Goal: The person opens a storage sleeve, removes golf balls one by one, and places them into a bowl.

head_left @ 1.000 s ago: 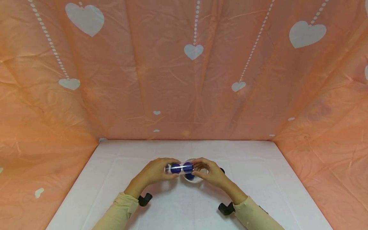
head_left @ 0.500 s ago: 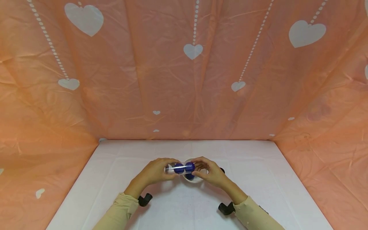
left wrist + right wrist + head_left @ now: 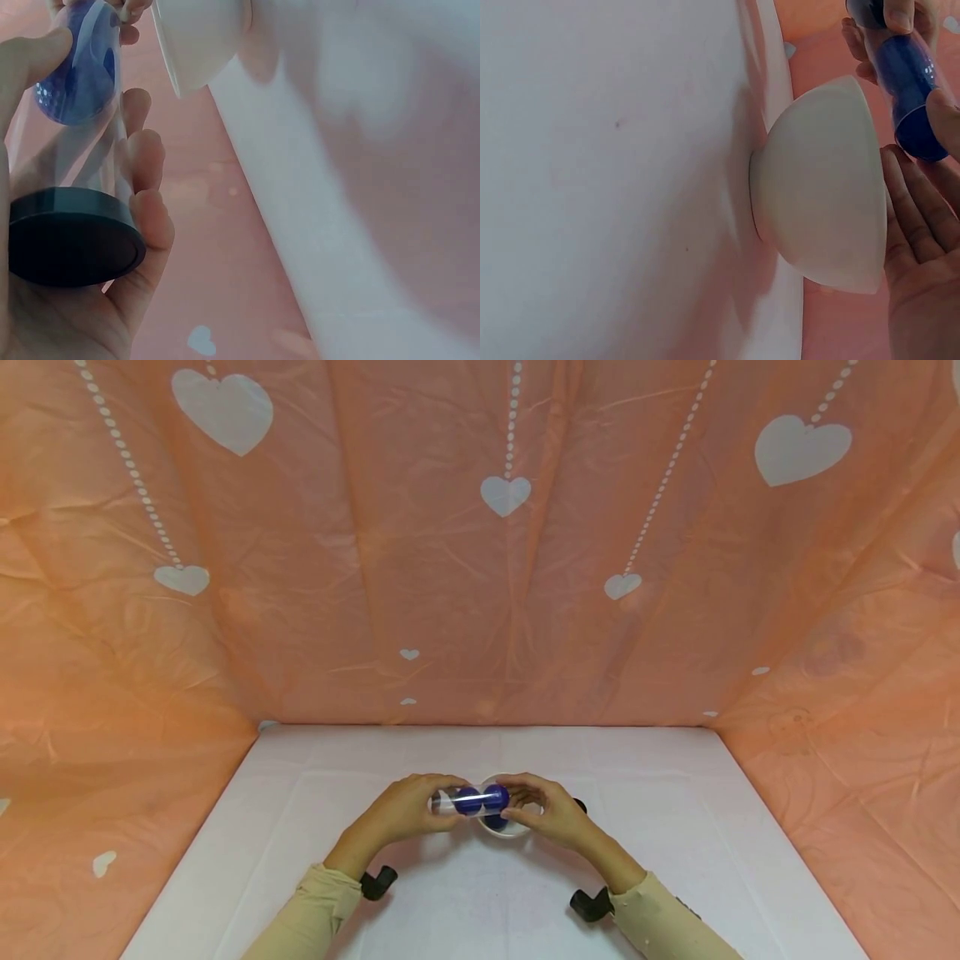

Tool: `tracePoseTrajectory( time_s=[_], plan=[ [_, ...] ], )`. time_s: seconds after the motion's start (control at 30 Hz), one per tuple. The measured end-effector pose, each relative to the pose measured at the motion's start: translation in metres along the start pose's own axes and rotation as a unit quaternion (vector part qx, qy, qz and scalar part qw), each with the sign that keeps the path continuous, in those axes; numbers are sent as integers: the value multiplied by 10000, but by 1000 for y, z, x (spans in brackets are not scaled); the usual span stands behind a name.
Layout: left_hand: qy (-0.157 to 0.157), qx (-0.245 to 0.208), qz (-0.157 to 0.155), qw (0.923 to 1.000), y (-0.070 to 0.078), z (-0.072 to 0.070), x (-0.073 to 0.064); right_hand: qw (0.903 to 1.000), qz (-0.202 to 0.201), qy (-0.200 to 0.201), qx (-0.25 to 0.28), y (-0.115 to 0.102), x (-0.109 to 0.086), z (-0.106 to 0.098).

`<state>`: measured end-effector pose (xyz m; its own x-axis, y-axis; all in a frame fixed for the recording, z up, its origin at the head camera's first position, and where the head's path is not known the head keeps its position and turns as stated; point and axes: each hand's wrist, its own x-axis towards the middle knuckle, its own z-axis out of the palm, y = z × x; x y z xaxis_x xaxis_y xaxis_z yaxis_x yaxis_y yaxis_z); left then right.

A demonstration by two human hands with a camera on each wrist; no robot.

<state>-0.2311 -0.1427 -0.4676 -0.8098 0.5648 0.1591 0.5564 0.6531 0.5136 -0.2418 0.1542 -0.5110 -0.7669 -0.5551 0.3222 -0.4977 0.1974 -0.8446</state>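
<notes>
From the head view, my left grip (image 3: pixel 408 803) curls round one end of a clear tube (image 3: pixel 469 799), and my right grip (image 3: pixel 553 810) pinches the other end between thumb and finger, near a white bowl (image 3: pixel 506 836) on the table (image 3: pixel 457 910). Two blue balls (image 3: pixel 497 797) sit inside, toward my right; something blue (image 3: pixel 495 821) shows in the bowl. If that right end is uncapped, which I can't confirm, loosening there while it tips could drop a ball outside the bowl. In the left wrist view, my fingers (image 3: pixel 148 157) wrap near the dark cap (image 3: pixel 75 238); held too lightly, the smooth wall might twist or slip. In the right wrist view, the tube's end lies close to the bowl's rim, so a careless swing could knock the bowl.
</notes>
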Motion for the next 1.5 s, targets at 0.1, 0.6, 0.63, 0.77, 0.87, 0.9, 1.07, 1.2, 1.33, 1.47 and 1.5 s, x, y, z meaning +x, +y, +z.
tracePoseTrajectory(
  time_s=[0.1,0.6,0.63,0.77,0.87,0.9,1.07,1.2,1.33,1.47,1.5],
  plan=[
    [-2,-26,7,10000,0,0,0,9999,-136,-36,5,1,0,0],
    [-14,-19,-36,10000,-2,2,0,9993,-191,73,313,4,-1,0],
    [-19,-7,-46,10000,-2,2,-1,9991,-232,66,349,5,-1,0],
    [-32,49,-39,10000,-1,1,-1,9986,-279,24,456,5,0,0],
    [-54,76,-23,10000,-1,0,-1,9986,-261,-34,468,3,0,0],
    [-66,82,-31,9999,-1,0,-1,9985,-267,-54,471,3,0,0],
    [-77,74,-21,9999,0,-1,-1,9986,-212,-120,463,1,-1,-1],
    [-99,36,-39,9999,-1,-1,-1,9989,-162,-120,413,3,-1,-1],
    [-114,13,-71,9999,-1,0,-1,9991,-218,-125,334,4,-1,0],
    [-109,-4,-69,9999,-2,0,-1,9995,-84,-119,295,2,-1,-1],
    [-112,-13,-69,9999,-2,0,-1,9995,-61,-119,297,2,-1,-1]
  ],
)
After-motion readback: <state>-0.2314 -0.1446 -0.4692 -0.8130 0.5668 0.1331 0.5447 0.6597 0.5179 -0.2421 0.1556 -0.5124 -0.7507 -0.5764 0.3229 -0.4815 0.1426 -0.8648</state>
